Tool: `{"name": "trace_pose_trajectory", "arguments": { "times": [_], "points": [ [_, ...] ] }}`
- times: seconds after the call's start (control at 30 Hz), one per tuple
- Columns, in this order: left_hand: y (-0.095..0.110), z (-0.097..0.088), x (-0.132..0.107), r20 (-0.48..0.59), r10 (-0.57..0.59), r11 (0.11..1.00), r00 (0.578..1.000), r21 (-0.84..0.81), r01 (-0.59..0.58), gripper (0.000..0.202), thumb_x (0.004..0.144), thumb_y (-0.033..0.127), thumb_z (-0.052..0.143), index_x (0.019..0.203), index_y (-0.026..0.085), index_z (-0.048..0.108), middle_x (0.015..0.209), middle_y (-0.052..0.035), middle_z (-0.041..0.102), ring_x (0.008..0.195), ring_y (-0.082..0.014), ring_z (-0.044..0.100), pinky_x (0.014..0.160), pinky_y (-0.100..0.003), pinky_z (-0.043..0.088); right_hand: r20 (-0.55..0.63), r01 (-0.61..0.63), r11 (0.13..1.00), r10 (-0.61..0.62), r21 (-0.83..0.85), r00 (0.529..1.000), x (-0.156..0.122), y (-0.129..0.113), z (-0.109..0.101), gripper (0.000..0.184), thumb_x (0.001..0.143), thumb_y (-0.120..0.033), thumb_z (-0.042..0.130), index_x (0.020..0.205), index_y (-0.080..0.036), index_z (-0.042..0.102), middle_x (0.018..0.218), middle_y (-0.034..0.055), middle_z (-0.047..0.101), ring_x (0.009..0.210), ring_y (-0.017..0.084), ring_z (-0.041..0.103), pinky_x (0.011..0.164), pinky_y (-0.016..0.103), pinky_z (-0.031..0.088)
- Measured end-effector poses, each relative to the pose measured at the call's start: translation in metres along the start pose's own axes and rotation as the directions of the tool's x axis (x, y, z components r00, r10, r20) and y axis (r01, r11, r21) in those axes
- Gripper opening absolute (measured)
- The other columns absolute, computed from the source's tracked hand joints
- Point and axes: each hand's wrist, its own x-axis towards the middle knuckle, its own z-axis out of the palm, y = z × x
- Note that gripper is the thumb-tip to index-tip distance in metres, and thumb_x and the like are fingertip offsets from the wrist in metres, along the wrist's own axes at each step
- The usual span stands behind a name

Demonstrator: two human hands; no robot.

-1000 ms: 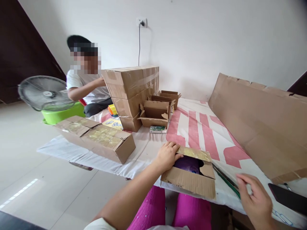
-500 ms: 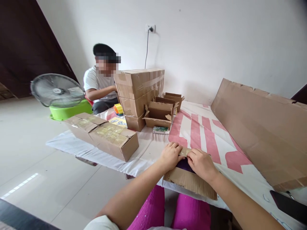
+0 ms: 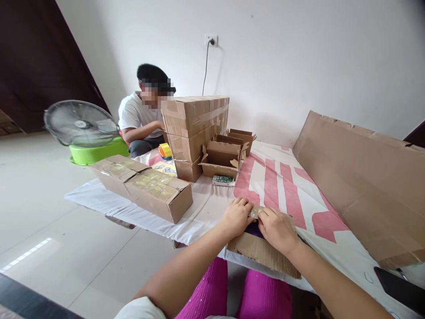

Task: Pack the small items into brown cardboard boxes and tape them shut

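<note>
Near the table's front edge lies a cardboard box with its front flap (image 3: 265, 253) folded out toward me. Something dark purple (image 3: 254, 229) shows inside; what it is I cannot make out. My left hand (image 3: 237, 216) is closed on the left part of a small taped cardboard flap (image 3: 255, 211) at the box's far side. On the same flap's right part, my right hand (image 3: 278, 228) is closed with its fingertips pressed down. Shiny tape shows between the two hands. My palms and forearm hide much of the box.
Left of my hands sit taped boxes (image 3: 146, 184). Beyond stand stacked boxes (image 3: 189, 128), open boxes (image 3: 221, 159) and a small green-and-white carton (image 3: 223, 180). A large cardboard sheet (image 3: 358, 177) leans at right, near a phone (image 3: 398, 283). Another person (image 3: 141, 113) sits behind the stack, beside a fan (image 3: 79, 124).
My hands stay on the flap, the right one shifted very slightly. The view has turned a little, and the other person's head sits slightly lower and further right.
</note>
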Motion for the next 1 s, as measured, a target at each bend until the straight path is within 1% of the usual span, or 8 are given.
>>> {"name": "trace_pose_trajectory", "arguments": {
  "times": [0.27,0.37,0.47,0.53,0.67,0.8,0.9,1.0],
  "points": [
    [0.000,0.000,0.000,-0.002,-0.004,1.000,1.000,-0.010,0.004,0.039,0.083,0.042,0.064,0.115,0.019,0.058,0.113,-0.0081,0.061,0.109,-0.0258,0.052,0.098,-0.038,0.042,0.047,-0.231,0.969,0.227,0.088,0.973,0.008,-0.005,0.007,0.010,0.077,-0.012,0.054,0.073,-0.020,0.059,0.081,0.0039,0.066,0.079,0.019,0.060,0.068,0.029,0.038],
    [-0.001,0.001,-0.001,-0.003,-0.008,1.000,1.000,-0.025,0.008,0.041,0.082,0.043,0.066,0.114,0.020,0.059,0.113,-0.0082,0.061,0.109,-0.0259,0.052,0.097,-0.038,0.042,0.037,-0.282,0.949,0.280,0.137,0.959,0.008,0.008,0.013,0.012,0.078,-0.012,0.051,0.071,-0.021,0.057,0.078,0.0030,0.064,0.077,0.019,0.060,0.066,0.029,0.038],
    [-0.001,0.001,-0.001,-0.001,-0.007,1.000,1.000,-0.025,0.007,0.043,0.080,0.044,0.068,0.114,0.020,0.059,0.114,-0.0080,0.061,0.109,-0.0261,0.052,0.097,-0.038,0.042,0.000,-0.301,0.926,0.309,0.226,0.951,0.005,0.029,0.014,0.013,0.079,-0.012,0.049,0.077,-0.020,0.058,0.083,0.0043,0.064,0.083,0.020,0.059,0.072,0.031,0.042],
    [-0.001,0.001,0.000,0.004,-0.004,1.000,1.000,-0.020,0.004,0.043,0.079,0.043,0.069,0.114,0.020,0.059,0.115,-0.0078,0.061,0.109,-0.0262,0.052,0.097,-0.038,0.042,0.001,-0.283,0.907,0.297,0.311,0.955,0.002,0.042,0.012,0.019,0.077,-0.009,0.048,0.087,-0.019,0.060,0.092,0.0059,0.065,0.093,0.022,0.059,0.081,0.033,0.045],
    [0.000,-0.001,0.001,0.026,-0.014,1.000,1.000,-0.014,0.014,0.043,0.080,0.040,0.069,0.116,0.019,0.059,0.117,-0.0081,0.061,0.111,-0.0266,0.052,0.099,-0.038,0.042,0.124,-0.203,0.867,0.164,0.455,0.979,-0.008,0.058,0.004,0.033,0.074,-0.005,0.049,0.100,-0.021,0.063,0.102,0.0059,0.063,0.100,0.020,0.058,0.088,0.034,0.046],
    [0.001,-0.002,0.001,0.036,-0.010,1.000,0.999,-0.015,0.011,0.043,0.081,0.037,0.068,0.118,0.018,0.058,0.118,-0.0087,0.060,0.112,-0.0265,0.051,0.100,-0.038,0.041,0.169,-0.139,0.852,0.061,0.504,0.984,-0.016,0.061,-0.001,0.029,0.072,-0.006,0.058,0.096,-0.021,0.064,0.103,0.0051,0.062,0.100,0.021,0.057,0.090,0.036,0.046],
    [0.000,-0.001,0.001,0.032,-0.014,1.000,0.999,-0.020,0.015,0.042,0.081,0.037,0.068,0.118,0.019,0.058,0.117,-0.0088,0.060,0.112,-0.0269,0.051,0.100,-0.039,0.041,0.153,-0.128,0.863,0.059,0.488,0.986,-0.018,0.058,0.000,0.027,0.069,-0.009,0.067,0.092,-0.022,0.064,0.103,0.0036,0.062,0.100,0.021,0.057,0.089,0.037,0.046],
    [0.000,0.000,0.002,0.034,-0.018,1.000,0.999,-0.025,0.019,0.042,0.081,0.037,0.067,0.118,0.020,0.058,0.117,-0.0086,0.060,0.113,-0.0267,0.051,0.100,-0.039,0.041,0.120,-0.126,0.881,0.079,0.455,0.990,-0.018,0.056,0.002,0.022,0.071,-0.009,0.068,0.088,-0.022,0.064,0.098,0.0027,0.064,0.097,0.021,0.057,0.086,0.036,0.046]
  ]
}}
